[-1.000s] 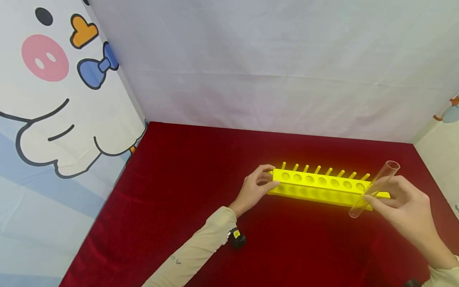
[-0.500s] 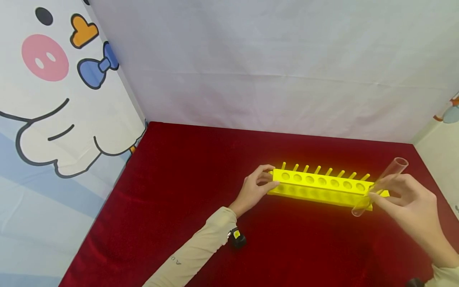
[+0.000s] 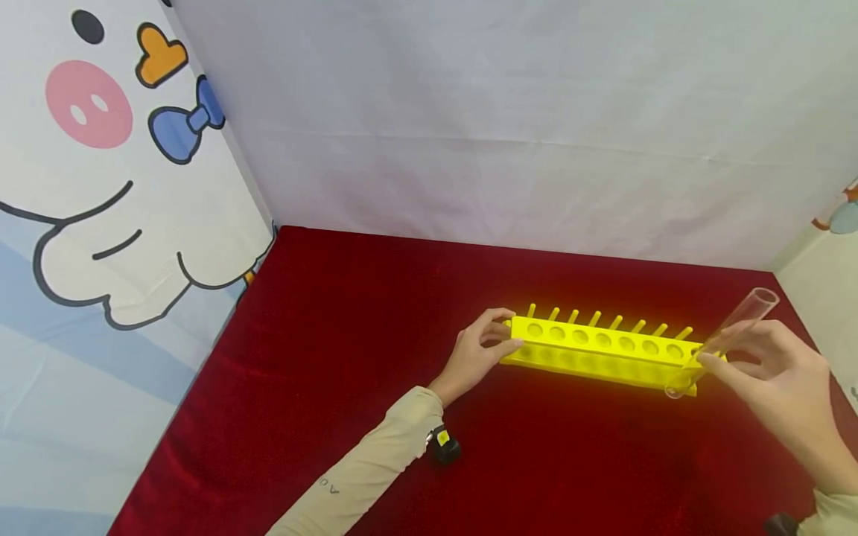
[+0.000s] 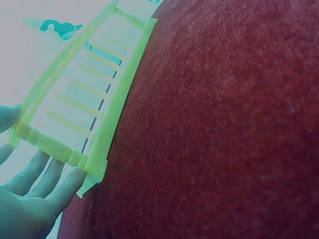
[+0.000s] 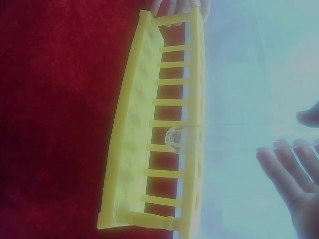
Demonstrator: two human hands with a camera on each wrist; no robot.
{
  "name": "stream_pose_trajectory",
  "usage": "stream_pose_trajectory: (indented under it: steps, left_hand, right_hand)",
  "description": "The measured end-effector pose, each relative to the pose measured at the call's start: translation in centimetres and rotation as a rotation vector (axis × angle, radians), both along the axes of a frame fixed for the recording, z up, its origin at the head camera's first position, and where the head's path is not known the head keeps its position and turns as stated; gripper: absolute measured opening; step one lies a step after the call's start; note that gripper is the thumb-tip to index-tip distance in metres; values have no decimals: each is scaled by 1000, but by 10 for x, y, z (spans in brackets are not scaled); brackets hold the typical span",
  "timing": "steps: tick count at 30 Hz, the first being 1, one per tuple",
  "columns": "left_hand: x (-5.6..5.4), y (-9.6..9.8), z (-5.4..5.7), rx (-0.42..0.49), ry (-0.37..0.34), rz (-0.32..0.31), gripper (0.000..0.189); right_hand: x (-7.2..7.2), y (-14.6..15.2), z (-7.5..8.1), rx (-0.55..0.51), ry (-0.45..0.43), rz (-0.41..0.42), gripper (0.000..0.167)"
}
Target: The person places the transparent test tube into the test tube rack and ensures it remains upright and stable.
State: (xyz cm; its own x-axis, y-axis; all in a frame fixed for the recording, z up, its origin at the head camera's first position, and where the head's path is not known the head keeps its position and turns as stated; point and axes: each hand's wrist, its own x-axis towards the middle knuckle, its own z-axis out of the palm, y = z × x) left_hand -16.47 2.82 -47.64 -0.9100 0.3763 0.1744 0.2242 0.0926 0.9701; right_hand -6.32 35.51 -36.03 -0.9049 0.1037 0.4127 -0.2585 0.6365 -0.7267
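A yellow test tube rack [image 3: 603, 365] stands on the red cloth, with a row of round holes along its top and pegs at the back. At its left end my left hand [image 3: 472, 357] grips the rack's end, thumb in front; in the left wrist view the fingers [image 4: 67, 189] lie against its end post. My right hand [image 3: 784, 383] pinches a clear glass test tube [image 3: 749, 309] between thumb and fingers. The tube leans, mouth up to the right, its rounded bottom overlapping the rack's right end. In the right wrist view the tube's bottom [image 5: 174, 140] overlaps the rack's bars.
Red velvet cloth [image 3: 335, 357] covers the table around the rack. A pale curtain [image 3: 509, 134] rises behind it, and a cartoon-printed sheet [image 3: 154, 246] hangs at the left. Dark wrist devices show at both cuffs, the left one [image 3: 445, 445] just above the cloth.
My right hand has shifted slightly right and up with the test tube, whose lower end now overlaps the rack's right end. The left hand keeps its hold on the rack.
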Motion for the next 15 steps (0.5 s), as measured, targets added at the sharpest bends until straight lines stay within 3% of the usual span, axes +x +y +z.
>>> stream_pose_trajectory:
  steps: [10, 15]
  left_hand:
    - [1, -1, 3, -1, -17, 4, 44]
    - [9, -4, 22, 4, -21, 0, 40]
  right_hand:
    - [-3, 5, 5, -22, 13, 1, 39]
    - [-3, 5, 10, -27, -7, -14, 36]
